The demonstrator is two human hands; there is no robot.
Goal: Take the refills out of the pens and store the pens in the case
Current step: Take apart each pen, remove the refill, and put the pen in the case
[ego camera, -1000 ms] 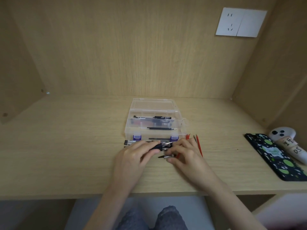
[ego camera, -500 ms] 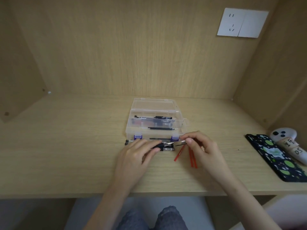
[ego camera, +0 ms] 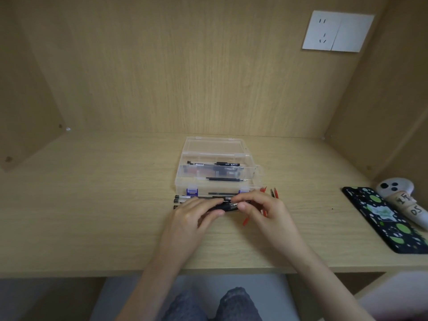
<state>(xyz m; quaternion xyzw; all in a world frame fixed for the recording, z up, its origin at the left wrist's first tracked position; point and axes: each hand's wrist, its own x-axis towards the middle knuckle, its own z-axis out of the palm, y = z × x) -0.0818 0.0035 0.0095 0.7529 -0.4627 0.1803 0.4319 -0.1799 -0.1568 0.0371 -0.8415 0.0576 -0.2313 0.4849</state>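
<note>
A clear plastic case (ego camera: 217, 172) stands open on the wooden worktop (ego camera: 92, 205), its lid tipped back toward the rear wall; inside it lie a black pen (ego camera: 214, 163) in the far part and a thin dark refill (ego camera: 225, 179) nearer the front edge; two purple latches (ego camera: 192, 191) sit on the front wall of the case; just in front of the case a row of pens (ego camera: 183, 200) lies side by side on the worktop, their capped ends pointing left of the case; the left hand (ego camera: 192, 216) is curled over this row, thumb and fingers closed around the dark barrel of one pen (ego camera: 225, 206); the right hand (ego camera: 266, 214) meets it in front of the case's right latch, fingertips pinched on the metal tip end of that same pen; whether the tip is loose from the barrel cannot be told; red refills (ego camera: 246, 220) lie on the worktop to the right front of the case, partly hidden under the right hand, with more red and dark ends (ego camera: 274, 193) showing beside the case's right corner; well to the right of the case rest a dark phone (ego camera: 384, 218) with green spots and, touching its far side, a white controller (ego camera: 398, 193); a white wall socket (ego camera: 337, 31) is set in the back panel above and right of the case.
</note>
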